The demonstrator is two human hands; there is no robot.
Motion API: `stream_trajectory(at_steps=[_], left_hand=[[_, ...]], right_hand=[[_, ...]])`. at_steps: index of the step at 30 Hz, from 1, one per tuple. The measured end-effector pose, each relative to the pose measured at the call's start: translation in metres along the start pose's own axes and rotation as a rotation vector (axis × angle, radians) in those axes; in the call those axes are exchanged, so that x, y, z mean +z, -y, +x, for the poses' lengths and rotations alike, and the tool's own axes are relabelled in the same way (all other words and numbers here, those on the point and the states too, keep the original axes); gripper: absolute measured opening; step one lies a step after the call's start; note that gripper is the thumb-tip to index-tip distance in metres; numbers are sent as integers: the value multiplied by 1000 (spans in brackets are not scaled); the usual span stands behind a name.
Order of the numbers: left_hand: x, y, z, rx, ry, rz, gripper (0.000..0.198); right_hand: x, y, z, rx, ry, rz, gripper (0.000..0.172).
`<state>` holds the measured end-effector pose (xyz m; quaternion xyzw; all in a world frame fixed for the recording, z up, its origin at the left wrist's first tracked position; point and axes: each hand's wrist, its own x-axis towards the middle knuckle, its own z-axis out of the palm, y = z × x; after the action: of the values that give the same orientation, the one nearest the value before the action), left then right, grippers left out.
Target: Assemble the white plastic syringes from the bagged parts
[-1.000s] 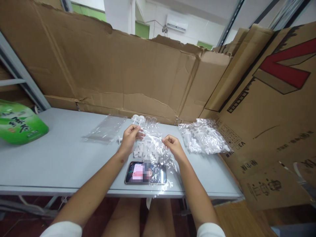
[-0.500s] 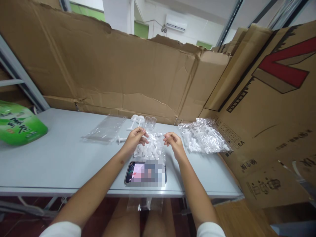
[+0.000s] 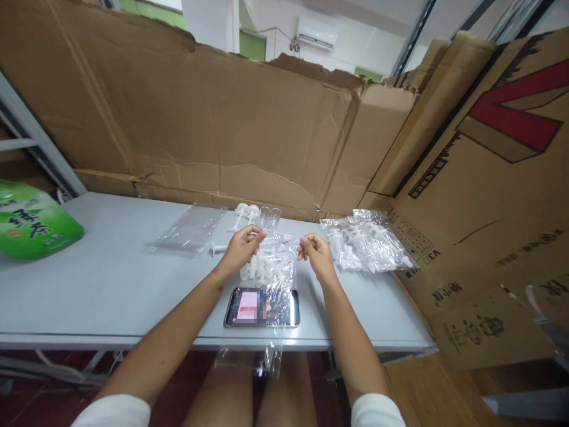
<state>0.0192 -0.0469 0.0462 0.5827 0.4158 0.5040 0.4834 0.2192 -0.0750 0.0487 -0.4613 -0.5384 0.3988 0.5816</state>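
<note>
Over the middle of the grey table point(image 3: 111, 284), my left hand point(image 3: 240, 248) and my right hand point(image 3: 315, 255) each pinch a top corner of a clear plastic bag point(image 3: 272, 279). The bag hangs between them down past the table's front edge. Behind the bag lies a small heap of white plastic parts point(image 3: 262, 267). A phone point(image 3: 262, 307) with its screen lit lies flat under the bag, near the front edge.
A clear bag filled with white parts point(image 3: 367, 242) lies right of my right hand. An empty flat bag point(image 3: 189, 231) lies to the left, with a few loose white and clear parts point(image 3: 258, 216) behind. A green pouch point(image 3: 31, 222) sits far left. Cardboard sheets point(image 3: 222, 118) wall the back and right.
Both hands have lifted the clear bag's top edge and drawn it out, so it now hangs straighter and lower over the phone. The hands have moved slightly away from me.
</note>
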Motion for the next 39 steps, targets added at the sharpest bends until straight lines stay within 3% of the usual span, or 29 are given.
stream_trajectory(at_steps=[10, 15, 18, 27, 31, 39], left_hand=[[-1, 0, 2, 46, -68, -5, 28], [-7, 4, 5, 76, -119, -42, 26], [-5, 4, 4, 67, -116, -34, 26], [-2, -1, 0, 94, -151, -71, 27], [-1, 1, -1, 105, -94, -58, 27], [2, 3, -4, 82, 37, 3, 28]], right_hand=[[-3, 1, 2, -75, -60, -57, 26], [2, 1, -1, 74, 138, -7, 31], [8, 0, -4, 76, 204, -18, 28], [9, 1, -4, 51, 172, -16, 25], [10, 5, -5, 34, 169, 24, 28], [8, 1, -6, -14, 1, 11, 22]])
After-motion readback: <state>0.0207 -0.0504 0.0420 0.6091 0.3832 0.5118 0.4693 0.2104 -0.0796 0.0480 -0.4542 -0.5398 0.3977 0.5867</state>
